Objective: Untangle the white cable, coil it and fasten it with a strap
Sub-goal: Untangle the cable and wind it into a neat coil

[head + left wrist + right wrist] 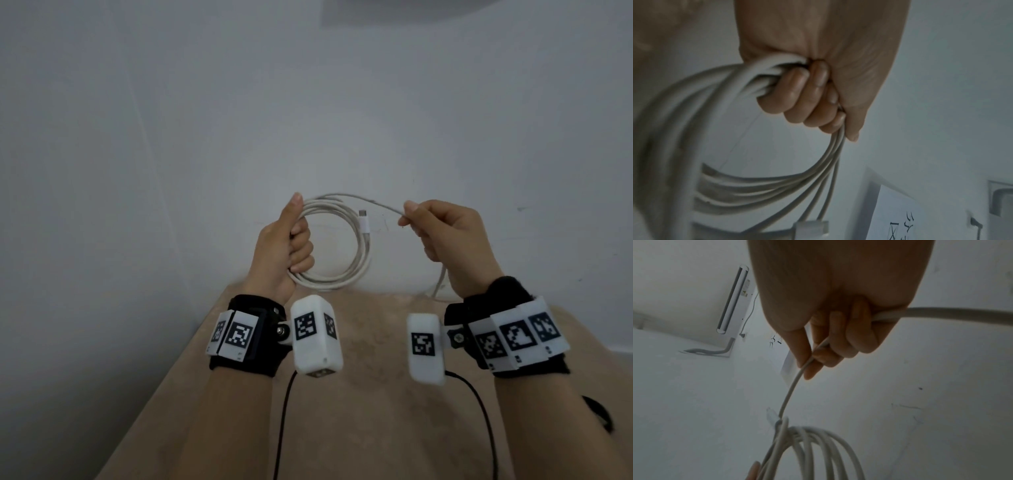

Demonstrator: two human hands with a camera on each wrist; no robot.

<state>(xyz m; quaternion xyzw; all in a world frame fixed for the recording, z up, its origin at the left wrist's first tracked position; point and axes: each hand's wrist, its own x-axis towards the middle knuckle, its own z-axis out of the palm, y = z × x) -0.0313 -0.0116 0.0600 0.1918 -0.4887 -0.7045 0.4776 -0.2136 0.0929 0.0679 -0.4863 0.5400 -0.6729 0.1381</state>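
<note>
The white cable (359,260) hangs as a round coil of several loops in front of the wall, above the table's far edge. My left hand (291,240) grips the coil's left side in a fist, thumb up; in the left wrist view the fingers (803,97) curl round the bundled cable (748,191). A connector end (363,222) sticks up at the coil's right. My right hand (435,229) pinches the free strand running from the coil's top; in the right wrist view the strand (791,389) passes between thumb and forefinger and out of the palm to the right. No strap shows.
A beige table (359,411) lies below the hands, against a white wall (308,102). Black wrist-camera leads (284,418) trail over it. A dark object (597,411) lies at the right edge. An air conditioner (733,300) and a paper notice (898,216) hang on the wall.
</note>
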